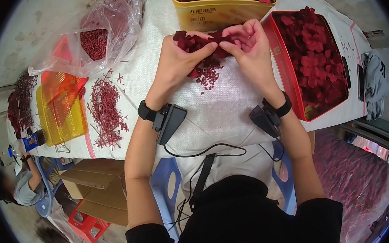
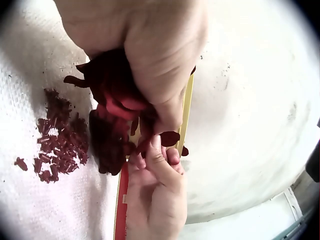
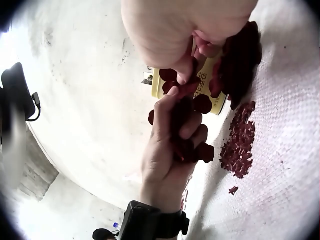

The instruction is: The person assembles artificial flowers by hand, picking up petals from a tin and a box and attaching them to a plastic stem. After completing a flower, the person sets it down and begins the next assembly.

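Note:
My left hand (image 1: 198, 48) grips a bunch of dark red fabric flower petals (image 1: 193, 41) over the white woven sheet (image 1: 230, 105). My right hand (image 1: 236, 40) meets it from the right, and its fingertips pinch a petal at the edge of the same bunch. In the left wrist view the left hand (image 2: 150, 75) wraps the petals (image 2: 112, 120) from above, while the right hand (image 2: 160, 150) pinches one petal (image 2: 170, 137). In the right wrist view the right hand (image 3: 187, 75) touches the left hand (image 3: 172, 125) around the petals (image 3: 202, 104). A small pile of red scraps (image 1: 208, 74) lies under the hands.
A yellow tin (image 1: 222, 12) and a red tin (image 1: 286, 68), both holding red flowers, stand behind and right of the hands. At left are a plastic bag of red stems (image 1: 100, 33), yellow-orange trays (image 1: 61, 109) and loose stems (image 1: 105, 108). A seated person (image 1: 12, 184) and cardboard boxes (image 1: 94, 184) are lower left.

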A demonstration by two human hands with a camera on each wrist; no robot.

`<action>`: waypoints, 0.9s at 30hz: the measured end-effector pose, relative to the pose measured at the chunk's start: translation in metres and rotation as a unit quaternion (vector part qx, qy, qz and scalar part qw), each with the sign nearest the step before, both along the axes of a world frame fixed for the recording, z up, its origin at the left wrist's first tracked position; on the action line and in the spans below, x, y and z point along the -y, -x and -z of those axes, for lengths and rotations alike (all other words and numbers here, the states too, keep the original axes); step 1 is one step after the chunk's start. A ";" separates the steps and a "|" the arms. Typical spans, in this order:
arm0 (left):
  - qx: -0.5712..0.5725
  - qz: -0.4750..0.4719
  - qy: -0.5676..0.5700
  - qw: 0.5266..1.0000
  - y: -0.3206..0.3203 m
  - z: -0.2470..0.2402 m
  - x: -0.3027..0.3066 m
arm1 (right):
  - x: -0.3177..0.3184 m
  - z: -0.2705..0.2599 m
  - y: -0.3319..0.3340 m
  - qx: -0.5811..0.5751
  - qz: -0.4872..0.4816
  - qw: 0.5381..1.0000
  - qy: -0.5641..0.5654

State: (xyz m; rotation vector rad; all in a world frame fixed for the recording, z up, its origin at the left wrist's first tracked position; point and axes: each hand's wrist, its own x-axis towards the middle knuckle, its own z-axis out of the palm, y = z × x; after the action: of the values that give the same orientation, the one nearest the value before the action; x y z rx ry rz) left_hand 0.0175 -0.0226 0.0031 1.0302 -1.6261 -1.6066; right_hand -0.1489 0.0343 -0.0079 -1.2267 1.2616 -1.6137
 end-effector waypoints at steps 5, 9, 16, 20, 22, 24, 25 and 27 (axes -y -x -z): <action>-0.007 0.007 0.007 1.000 0.000 0.001 0.000 | 0.002 0.006 0.001 -0.036 0.010 0.999 0.009; -0.042 0.003 -0.027 0.999 0.001 0.006 0.004 | 0.004 0.010 0.001 -0.063 0.031 0.997 0.021; -0.096 0.007 -0.110 0.989 0.000 0.002 0.005 | 0.007 0.004 0.016 -0.094 0.104 0.990 -0.007; -0.118 0.016 -0.133 0.984 0.000 -0.006 0.003 | 0.002 -0.006 0.018 -0.358 0.190 0.914 0.039; -0.131 0.013 -0.133 0.982 0.003 -0.005 0.002 | -0.001 -0.016 0.012 -0.348 0.178 0.919 0.048; -0.124 0.021 -0.122 0.985 0.003 -0.004 0.000 | -0.003 -0.022 0.004 -0.301 0.103 0.947 0.045; -0.111 0.031 -0.110 0.987 0.003 -0.003 -0.001 | -0.003 -0.024 0.001 -0.277 0.066 0.958 0.043; -0.103 0.041 -0.095 0.989 0.003 0.001 -0.002 | -0.002 -0.014 0.000 -0.290 0.039 0.953 0.078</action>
State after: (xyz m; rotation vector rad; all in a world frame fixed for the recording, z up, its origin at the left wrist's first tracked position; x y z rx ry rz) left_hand 0.0142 -0.0211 0.0025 0.8655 -1.4149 -1.8859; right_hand -0.1491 0.0358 0.0060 -1.8613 1.5688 -1.4770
